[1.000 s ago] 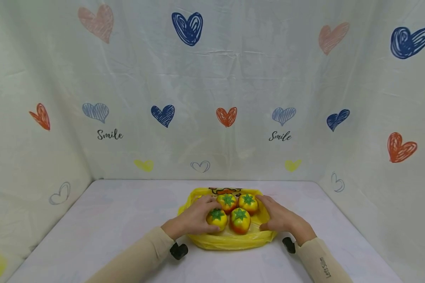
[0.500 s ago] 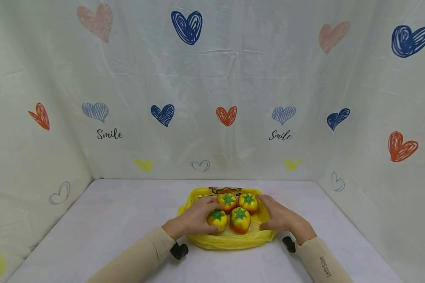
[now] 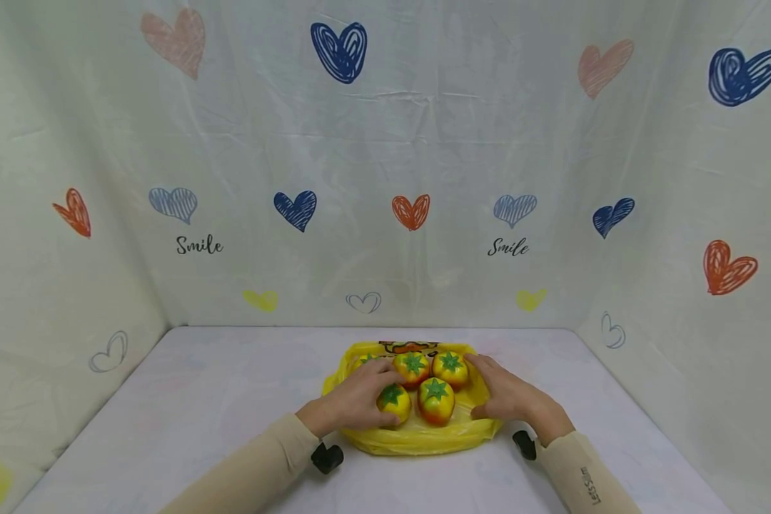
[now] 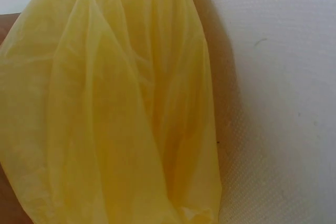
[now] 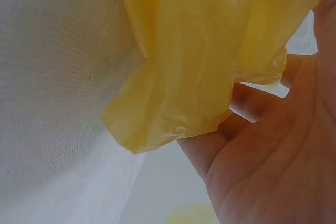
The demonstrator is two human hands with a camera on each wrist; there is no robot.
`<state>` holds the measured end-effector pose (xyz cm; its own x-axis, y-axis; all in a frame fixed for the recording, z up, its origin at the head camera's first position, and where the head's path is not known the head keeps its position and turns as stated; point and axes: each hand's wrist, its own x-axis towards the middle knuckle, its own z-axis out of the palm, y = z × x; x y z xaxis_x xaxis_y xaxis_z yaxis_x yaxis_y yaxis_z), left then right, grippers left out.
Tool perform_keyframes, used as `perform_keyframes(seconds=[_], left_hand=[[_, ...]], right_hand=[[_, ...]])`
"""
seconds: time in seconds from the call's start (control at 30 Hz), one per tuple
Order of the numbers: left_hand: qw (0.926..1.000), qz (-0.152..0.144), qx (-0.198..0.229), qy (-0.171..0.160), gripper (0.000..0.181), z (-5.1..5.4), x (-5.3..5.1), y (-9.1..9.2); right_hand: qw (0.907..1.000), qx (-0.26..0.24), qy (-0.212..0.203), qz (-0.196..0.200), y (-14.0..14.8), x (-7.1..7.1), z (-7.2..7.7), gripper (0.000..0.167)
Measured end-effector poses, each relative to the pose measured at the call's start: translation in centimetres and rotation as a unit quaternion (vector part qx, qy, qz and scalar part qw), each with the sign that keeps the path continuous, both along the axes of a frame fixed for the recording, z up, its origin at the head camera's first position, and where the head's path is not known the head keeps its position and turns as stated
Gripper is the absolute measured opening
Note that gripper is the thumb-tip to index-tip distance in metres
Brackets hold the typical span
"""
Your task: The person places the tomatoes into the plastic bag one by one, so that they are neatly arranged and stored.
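Observation:
A yellow plastic bag (image 3: 424,446), spread into a shallow open shape, bears several yellow-and-red fruits with green star-shaped caps. My left hand (image 3: 358,397) curls its thumb and fingers round the front-left fruit (image 3: 396,405). Beside that one sits the front-right fruit (image 3: 436,408). Behind them are the back-middle fruit (image 3: 412,371), the back-right fruit (image 3: 450,371) and a back-left fruit (image 3: 366,359), the last partly hidden by my left hand. On the bag's right side rests my right hand (image 3: 510,396), fingers spread and holding no fruit. The wrist views show mainly folds of yellow plastic (image 4: 115,108).
A pale table (image 3: 231,385) carries the bag near its middle. White curtains (image 3: 360,157) printed with hearts and "Smile" enclose the back and sides. Each wrist wears a small black camera, as the left one (image 3: 327,457) shows.
My left hand has shifted very slightly, and the front-left fruit under it has tilted a little. The right hand and the bag have stayed in place.

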<state>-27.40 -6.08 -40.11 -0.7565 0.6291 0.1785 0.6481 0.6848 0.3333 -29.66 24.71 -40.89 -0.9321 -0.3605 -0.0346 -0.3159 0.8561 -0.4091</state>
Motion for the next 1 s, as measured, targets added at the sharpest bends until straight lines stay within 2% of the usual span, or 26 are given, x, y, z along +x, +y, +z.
perform_keyframes(seconds=[0.4,0.7,1.0], left_hand=[[0.9999,-0.007,0.007,0.008,0.054,0.0,-0.1,-0.1],[0.9999,-0.005,0.002,0.015,0.057,0.5,0.4,-0.8],[0.9968,-0.003,0.047,0.064,0.051,1.1,1.4,-3.1]], right_hand=[[1.0,0.006,0.006,0.003,0.0,-0.2,0.3,0.095],[0.9999,0.011,0.012,0.005,0.0,-0.1,0.6,0.091],[0.9996,0.008,0.026,-0.002,0.7,0.6,1.7,0.087]])
